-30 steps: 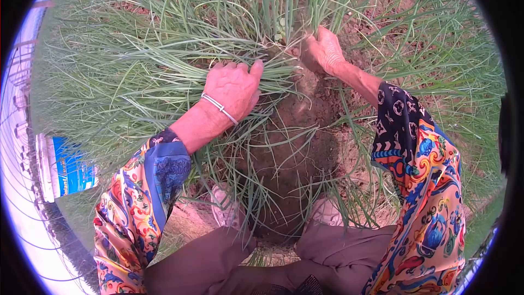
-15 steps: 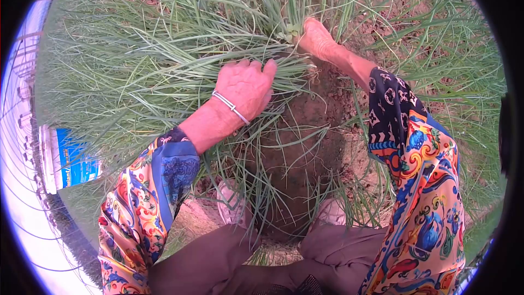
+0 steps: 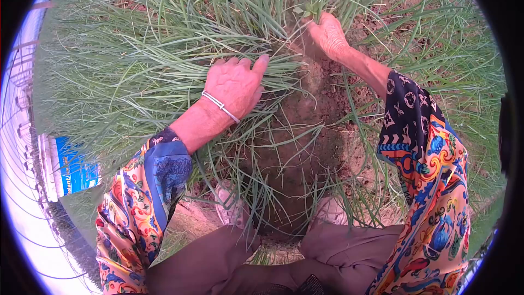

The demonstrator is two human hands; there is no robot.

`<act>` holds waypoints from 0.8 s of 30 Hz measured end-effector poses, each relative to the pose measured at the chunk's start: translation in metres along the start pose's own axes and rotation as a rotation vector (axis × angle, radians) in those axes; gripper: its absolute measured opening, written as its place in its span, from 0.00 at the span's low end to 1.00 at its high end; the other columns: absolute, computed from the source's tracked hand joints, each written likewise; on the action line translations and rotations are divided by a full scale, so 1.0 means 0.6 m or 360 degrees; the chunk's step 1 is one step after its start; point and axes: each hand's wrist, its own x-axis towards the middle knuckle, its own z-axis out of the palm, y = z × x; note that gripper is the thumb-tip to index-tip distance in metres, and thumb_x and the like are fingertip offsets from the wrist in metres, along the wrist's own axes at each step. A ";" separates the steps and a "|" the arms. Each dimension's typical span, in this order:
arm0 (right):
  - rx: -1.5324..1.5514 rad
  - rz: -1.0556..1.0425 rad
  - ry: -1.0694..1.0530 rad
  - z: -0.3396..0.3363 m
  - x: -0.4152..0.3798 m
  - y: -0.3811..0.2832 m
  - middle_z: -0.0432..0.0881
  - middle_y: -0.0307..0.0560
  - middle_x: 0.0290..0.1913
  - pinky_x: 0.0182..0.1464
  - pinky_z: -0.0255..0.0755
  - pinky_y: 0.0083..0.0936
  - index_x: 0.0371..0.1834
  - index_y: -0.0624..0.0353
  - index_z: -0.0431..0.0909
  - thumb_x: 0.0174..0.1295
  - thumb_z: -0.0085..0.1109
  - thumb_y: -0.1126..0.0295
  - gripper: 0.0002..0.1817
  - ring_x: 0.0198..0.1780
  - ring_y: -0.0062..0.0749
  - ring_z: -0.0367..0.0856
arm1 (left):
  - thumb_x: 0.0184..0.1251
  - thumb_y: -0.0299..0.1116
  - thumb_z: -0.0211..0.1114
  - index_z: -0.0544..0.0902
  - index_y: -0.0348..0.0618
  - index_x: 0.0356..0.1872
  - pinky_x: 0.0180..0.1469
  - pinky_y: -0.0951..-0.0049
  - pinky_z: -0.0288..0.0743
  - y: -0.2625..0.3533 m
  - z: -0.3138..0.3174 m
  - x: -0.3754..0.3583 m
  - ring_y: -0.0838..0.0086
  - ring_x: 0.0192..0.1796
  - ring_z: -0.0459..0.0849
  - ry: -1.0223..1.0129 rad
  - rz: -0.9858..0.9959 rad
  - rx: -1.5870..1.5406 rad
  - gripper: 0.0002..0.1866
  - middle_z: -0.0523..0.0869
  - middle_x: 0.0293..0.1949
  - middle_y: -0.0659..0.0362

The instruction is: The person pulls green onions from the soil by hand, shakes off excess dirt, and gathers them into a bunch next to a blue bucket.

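Note:
My left hand (image 3: 233,86), with a silver bangle at the wrist, is closed over a bunch of long, thin green onion leaves (image 3: 281,74) bent toward the left. Its fingertips are partly hidden among them. Farther forward, my right hand (image 3: 328,35) is closed on a small broad-leaved weed (image 3: 307,13). The weed's pale green leaves stick out beside the fingers, and its lower part is hard to make out. Brown soil (image 3: 314,74) shows between the two hands, just below the right one.
Dense green onion plants (image 3: 125,49) fill the left side, and more stand at the right (image 3: 453,65). Loose leaves droop over the dark soil (image 3: 289,169) between my shoes (image 3: 232,205). A blue and white container (image 3: 76,166) stands at the far left.
My right hand has moved up and to the right, and the weed's leaves have shifted with it. My left hand has slid slightly left, still on the onion leaves.

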 end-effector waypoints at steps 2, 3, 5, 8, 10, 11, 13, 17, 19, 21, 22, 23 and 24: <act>-0.0019 0.0167 -0.0072 -0.024 -0.031 -0.023 0.82 0.61 0.35 0.45 0.71 0.38 0.43 0.62 0.78 0.56 0.56 0.59 0.18 0.40 0.50 0.80 | 0.52 0.37 0.66 0.66 0.46 0.62 0.40 0.62 0.75 -0.002 0.003 0.000 0.60 0.38 0.81 0.0050 0.0047 0.0003 0.34 0.79 0.32 0.54; -0.0125 0.0228 -0.0127 -0.030 -0.039 -0.017 0.82 0.61 0.34 0.46 0.71 0.38 0.42 0.63 0.78 0.56 0.55 0.59 0.18 0.40 0.49 0.80 | 0.52 0.37 0.66 0.65 0.47 0.63 0.40 0.62 0.75 -0.004 0.005 0.001 0.60 0.38 0.81 0.0066 0.0056 0.0017 0.34 0.79 0.33 0.54; -0.0336 0.0352 -0.0236 -0.044 -0.056 -0.007 0.81 0.61 0.34 0.46 0.71 0.39 0.41 0.64 0.78 0.55 0.55 0.59 0.19 0.40 0.48 0.81 | 0.52 0.37 0.66 0.64 0.48 0.64 0.40 0.62 0.75 -0.004 0.001 0.002 0.61 0.39 0.81 0.0098 0.0075 0.0043 0.35 0.79 0.34 0.54; -0.0347 0.0367 -0.0508 -0.049 -0.091 0.008 0.81 0.60 0.31 0.44 0.73 0.38 0.40 0.65 0.79 0.54 0.58 0.60 0.18 0.37 0.44 0.82 | 0.52 0.36 0.67 0.60 0.50 0.67 0.41 0.62 0.74 -0.003 -0.002 0.005 0.60 0.41 0.80 0.0123 0.0076 0.0063 0.39 0.79 0.36 0.53; -0.0222 0.0428 -0.0614 -0.049 -0.112 0.003 0.82 0.57 0.28 0.41 0.74 0.35 0.40 0.63 0.80 0.52 0.60 0.61 0.18 0.35 0.39 0.83 | 0.51 0.35 0.68 0.59 0.50 0.68 0.43 0.61 0.73 -0.002 -0.005 0.008 0.60 0.42 0.79 0.0128 0.0077 0.0074 0.41 0.78 0.37 0.54; -0.0254 0.0377 -0.0641 -0.048 -0.113 0.009 0.81 0.56 0.28 0.41 0.74 0.36 0.40 0.62 0.80 0.52 0.60 0.61 0.17 0.35 0.39 0.83 | 0.50 0.35 0.68 0.59 0.51 0.68 0.43 0.61 0.73 -0.001 -0.006 0.008 0.60 0.42 0.79 0.0134 0.0078 0.0078 0.41 0.78 0.37 0.54; -0.0310 0.0272 -0.0695 -0.037 -0.115 0.033 0.81 0.56 0.28 0.41 0.74 0.36 0.40 0.61 0.80 0.52 0.60 0.62 0.16 0.34 0.38 0.83 | 0.50 0.35 0.68 0.58 0.51 0.69 0.44 0.62 0.72 -0.001 -0.008 0.009 0.61 0.43 0.78 0.0140 0.0081 0.0095 0.42 0.78 0.37 0.54; -0.0415 -0.0194 -0.0622 -0.016 -0.123 0.056 0.80 0.58 0.27 0.41 0.73 0.39 0.38 0.58 0.81 0.52 0.62 0.64 0.13 0.35 0.51 0.80 | 0.49 0.33 0.68 0.57 0.54 0.69 0.46 0.62 0.71 0.002 -0.009 0.012 0.62 0.45 0.76 0.0107 0.0065 0.0116 0.43 0.76 0.41 0.55; -0.0423 -0.0270 -0.0530 -0.014 -0.116 0.057 0.80 0.58 0.27 0.41 0.71 0.39 0.38 0.60 0.80 0.53 0.62 0.62 0.14 0.35 0.54 0.78 | 0.49 0.31 0.67 0.58 0.57 0.69 0.48 0.62 0.70 0.006 -0.014 0.012 0.62 0.47 0.75 0.0113 0.0087 0.0141 0.43 0.76 0.44 0.54; -0.0283 -0.0009 -0.0465 -0.022 -0.113 0.047 0.79 0.58 0.26 0.40 0.70 0.39 0.37 0.62 0.79 0.54 0.61 0.61 0.15 0.33 0.52 0.78 | 0.48 0.29 0.66 0.61 0.59 0.68 0.51 0.60 0.68 0.005 -0.011 0.013 0.60 0.50 0.74 0.0255 0.0177 0.0181 0.41 0.74 0.48 0.53; -0.0214 0.0125 -0.0443 -0.022 -0.111 0.044 0.79 0.58 0.26 0.39 0.70 0.39 0.37 0.63 0.79 0.55 0.60 0.61 0.16 0.32 0.51 0.78 | 0.48 0.28 0.66 0.62 0.60 0.67 0.52 0.60 0.68 0.002 -0.004 0.015 0.59 0.52 0.74 0.0321 0.0216 0.0193 0.40 0.74 0.50 0.52; -0.0165 0.0156 -0.0410 -0.021 -0.113 0.042 0.79 0.58 0.26 0.39 0.70 0.39 0.37 0.64 0.79 0.55 0.60 0.61 0.16 0.32 0.50 0.79 | 0.48 0.27 0.65 0.63 0.60 0.66 0.54 0.60 0.67 -0.003 0.005 0.013 0.59 0.53 0.73 0.0352 0.0234 0.0190 0.39 0.73 0.52 0.51; -0.0119 0.0188 -0.0377 -0.025 -0.119 0.039 0.78 0.57 0.25 0.38 0.70 0.39 0.37 0.64 0.79 0.55 0.59 0.60 0.16 0.31 0.48 0.79 | 0.48 0.27 0.65 0.65 0.60 0.66 0.55 0.60 0.66 -0.006 0.010 0.011 0.58 0.55 0.72 0.0384 0.0251 0.0185 0.39 0.72 0.54 0.50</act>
